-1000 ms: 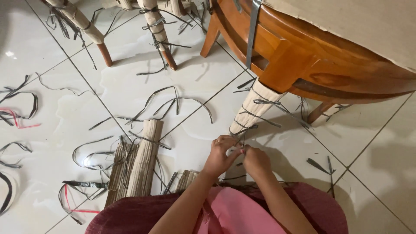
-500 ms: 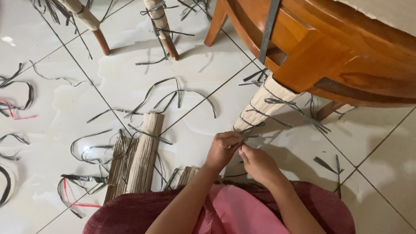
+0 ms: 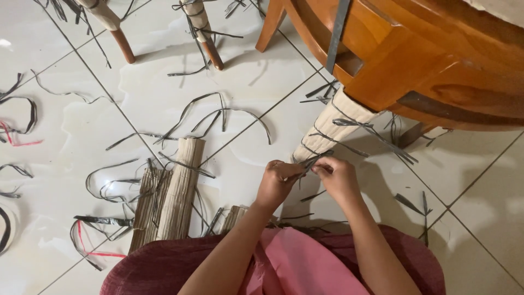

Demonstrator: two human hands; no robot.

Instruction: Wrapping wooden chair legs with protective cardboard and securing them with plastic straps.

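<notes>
My left hand [image 3: 277, 183] and my right hand [image 3: 337, 177] meet at the foot of a wooden table leg wrapped in pale corrugated cardboard [image 3: 334, 127]. Both hands pinch a thin dark plastic strap [image 3: 311, 162] that runs around the bottom of that wrapping. More dark straps [image 3: 363, 128] are tied higher up the same leg. The leg belongs to an orange-brown wooden table [image 3: 431, 60] that fills the upper right.
Pieces of corrugated cardboard [image 3: 174, 194] lie on the white tiled floor to my left. Several cut dark straps [image 3: 218, 112] are scattered over the tiles. Two more wrapped legs [image 3: 199, 24] stand at the top. My pink and maroon clothing [image 3: 295, 265] fills the bottom.
The view has dropped and moved closer to the table leg. My hands have shifted slightly up to the leg's foot and now hold the strap between them.
</notes>
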